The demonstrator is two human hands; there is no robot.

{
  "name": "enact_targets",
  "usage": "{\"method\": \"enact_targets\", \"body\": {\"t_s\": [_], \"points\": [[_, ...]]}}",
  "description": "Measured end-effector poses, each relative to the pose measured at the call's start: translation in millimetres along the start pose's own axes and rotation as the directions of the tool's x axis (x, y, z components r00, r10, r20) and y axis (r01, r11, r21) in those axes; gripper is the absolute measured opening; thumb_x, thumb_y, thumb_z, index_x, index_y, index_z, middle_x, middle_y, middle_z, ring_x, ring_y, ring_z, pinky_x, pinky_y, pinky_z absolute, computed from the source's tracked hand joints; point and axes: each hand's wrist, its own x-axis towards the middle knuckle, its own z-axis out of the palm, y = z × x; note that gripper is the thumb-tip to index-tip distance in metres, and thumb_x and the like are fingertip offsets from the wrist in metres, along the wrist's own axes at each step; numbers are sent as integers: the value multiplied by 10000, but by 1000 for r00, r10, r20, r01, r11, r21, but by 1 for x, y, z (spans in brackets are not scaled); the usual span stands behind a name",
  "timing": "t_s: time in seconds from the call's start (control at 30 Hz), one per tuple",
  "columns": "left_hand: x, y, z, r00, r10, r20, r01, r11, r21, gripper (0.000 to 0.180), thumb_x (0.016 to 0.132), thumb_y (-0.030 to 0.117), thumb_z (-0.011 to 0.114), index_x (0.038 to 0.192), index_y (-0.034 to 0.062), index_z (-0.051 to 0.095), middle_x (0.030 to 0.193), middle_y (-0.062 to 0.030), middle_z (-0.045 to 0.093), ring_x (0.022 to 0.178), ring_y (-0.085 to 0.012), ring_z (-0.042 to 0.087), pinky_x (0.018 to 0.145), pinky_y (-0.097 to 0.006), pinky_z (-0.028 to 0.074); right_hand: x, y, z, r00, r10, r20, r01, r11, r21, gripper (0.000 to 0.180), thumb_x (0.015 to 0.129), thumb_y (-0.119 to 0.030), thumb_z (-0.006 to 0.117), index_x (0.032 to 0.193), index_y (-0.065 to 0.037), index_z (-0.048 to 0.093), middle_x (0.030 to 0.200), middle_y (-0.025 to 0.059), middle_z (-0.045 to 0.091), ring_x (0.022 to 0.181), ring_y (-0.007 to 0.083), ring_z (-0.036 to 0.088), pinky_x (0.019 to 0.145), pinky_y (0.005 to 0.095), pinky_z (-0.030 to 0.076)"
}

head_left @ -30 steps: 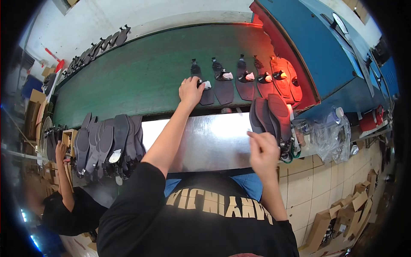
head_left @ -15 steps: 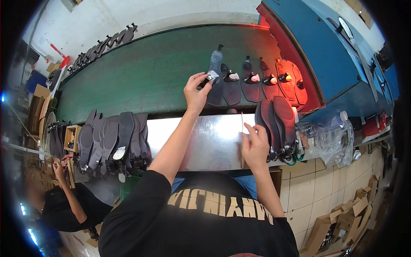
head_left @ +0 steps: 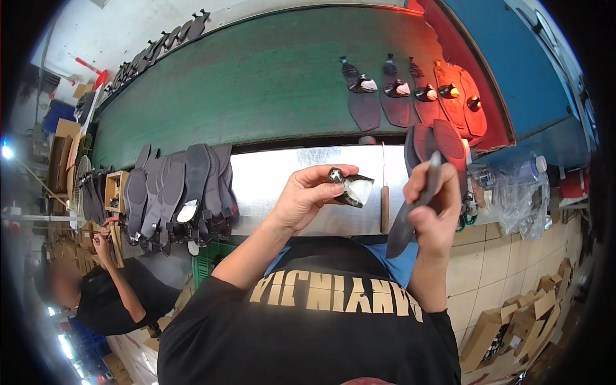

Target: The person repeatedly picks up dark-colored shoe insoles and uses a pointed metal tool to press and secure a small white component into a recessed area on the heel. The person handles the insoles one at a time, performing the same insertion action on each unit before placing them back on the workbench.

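My left hand (head_left: 307, 197) pinches a small black sandal strap (head_left: 337, 177) with white lining or stuffing showing, above a shiny metal worktop (head_left: 276, 173). My right hand (head_left: 436, 208) is closed round a dark shoe sole (head_left: 403, 232), tilted and smeared by motion. Between the hands, a thin tool with a wooden handle (head_left: 384, 208) lies on the metal. Just beyond the right hand rests a stack of dark soles (head_left: 423, 140), partly hidden by it.
A green conveyor belt (head_left: 237, 90) runs behind the worktop. Several sandal pieces (head_left: 364, 109) lie on it toward a red-lit opening in a blue machine (head_left: 526, 70). Piled soles (head_left: 173, 183) stand at left, near another person (head_left: 122, 295). A plastic bag (head_left: 513, 199) sits at right.
My left hand has drawn back from the belt with the strap, and the leftmost sandal piece is gone from there. My right hand has left the wooden-handled tool and now holds a sole.
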Motion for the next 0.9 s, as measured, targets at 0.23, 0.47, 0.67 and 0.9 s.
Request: {"method": "enact_targets", "body": {"t_s": [0.23,0.47,0.67,0.9], "points": [[-9,0,-7,999,44,-20,-43,998,38,292,818,-9,654,1109,14,629,1138,-173,638,930,-187,669,745,-317,596,-30,21,19,990,140,-23,-136,880,-455,359,730,-8,744,1055,12,595,867,45,590,825,111,552,770,239,434],[-12,0,-10,996,93,-3,-93,995,29,319,802,12,682,1117,10,631,1149,-186,639,1035,-232,635,877,-363,541,-36,25,20,994,112,-3,-98,849,-520,441,709,7,731,1136,25,624,1061,135,669,967,214,643,1107,429,281],[-13,2,-9,992,125,26,-126,990,56,334,751,23,732,1077,8,657,1141,-195,645,1068,-250,618,926,-374,506,-40,28,20,995,100,10,-80,852,-518,418,710,35,721,1118,37,631,1050,142,672,957,215,643,1025,377,380],[-15,4,-7,994,104,14,-105,992,63,330,734,-15,720,1060,-3,674,1123,-198,653,1066,-248,619,944,-369,490,-40,29,17,995,85,43,-49,843,-536,424,707,42,724,1120,51,627,1047,150,671,937,219,644,875,296,468]]}}
